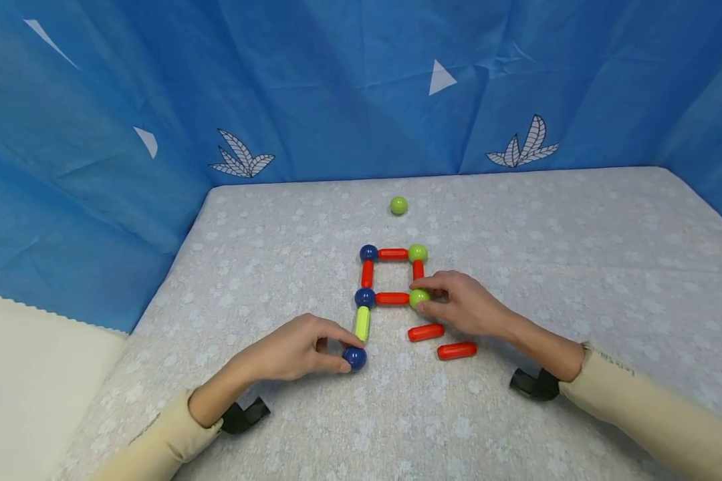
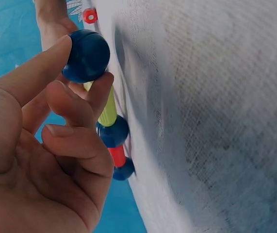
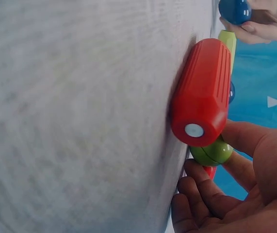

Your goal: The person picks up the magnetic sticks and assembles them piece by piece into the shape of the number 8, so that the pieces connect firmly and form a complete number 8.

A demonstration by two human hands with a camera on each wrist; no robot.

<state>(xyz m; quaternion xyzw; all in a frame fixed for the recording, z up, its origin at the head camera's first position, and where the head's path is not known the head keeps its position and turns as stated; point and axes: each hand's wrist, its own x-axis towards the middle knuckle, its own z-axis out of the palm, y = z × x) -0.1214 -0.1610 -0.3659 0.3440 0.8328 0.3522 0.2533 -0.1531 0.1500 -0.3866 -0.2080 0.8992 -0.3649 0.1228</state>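
Observation:
My left hand [image 1: 303,347] pinches a dark blue ball [image 1: 354,359] between thumb and fingers, at the near end of a yellow-green rod [image 1: 362,324]. That rod's far end meets another blue ball [image 1: 365,297], a corner of a square of red rods [image 1: 392,298]. The square has blue balls on its left and green ones on its right. With thumb and fingers, my right hand [image 1: 466,304] grips the near right green ball [image 1: 420,298]. In the right wrist view, a loose red rod [image 3: 203,92] with a metal end partly covers that green ball [image 3: 211,151].
Two loose red rods, one [image 1: 426,332] nearer the square and another [image 1: 456,351] to its right, lie below my right hand. A single green ball [image 1: 399,205] sits farther back on the patterned grey cloth [image 1: 277,227]. Blue curtain [image 1: 361,87] hangs behind.

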